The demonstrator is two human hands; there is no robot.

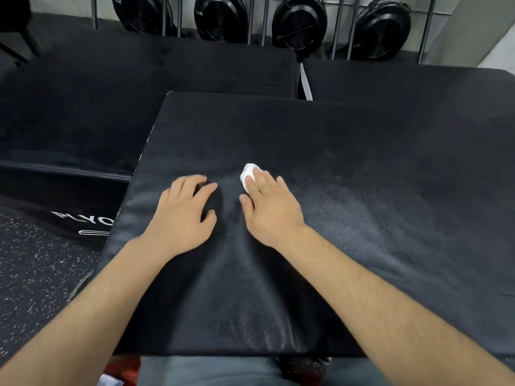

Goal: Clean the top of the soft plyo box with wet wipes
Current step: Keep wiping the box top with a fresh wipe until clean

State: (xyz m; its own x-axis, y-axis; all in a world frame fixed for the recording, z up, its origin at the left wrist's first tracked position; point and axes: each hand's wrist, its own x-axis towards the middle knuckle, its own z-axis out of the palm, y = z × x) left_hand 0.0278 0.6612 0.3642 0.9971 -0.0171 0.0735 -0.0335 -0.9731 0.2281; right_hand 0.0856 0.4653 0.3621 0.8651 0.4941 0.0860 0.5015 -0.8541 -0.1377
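The black soft plyo box (362, 176) fills the middle of the head view, its top dull and grainy, with a slight sheen near the front edge. A small crumpled white wet wipe (249, 174) lies on the top near the centre. My right hand (270, 207) lies flat with straight fingers pressing down on the wipe, which pokes out past the fingertips. My left hand (181, 215) rests on the box just left of it, holding nothing, its fingertips sinking into the soft cover and making a dent.
A lower black plyo box (111, 107) with white "PLYO" lettering (83, 218) lies to the left, and another one (418, 82) at the back right. Round black fan housings (220, 18) and metal posts line the far wall. Speckled rubber floor (33, 274) shows at lower left.
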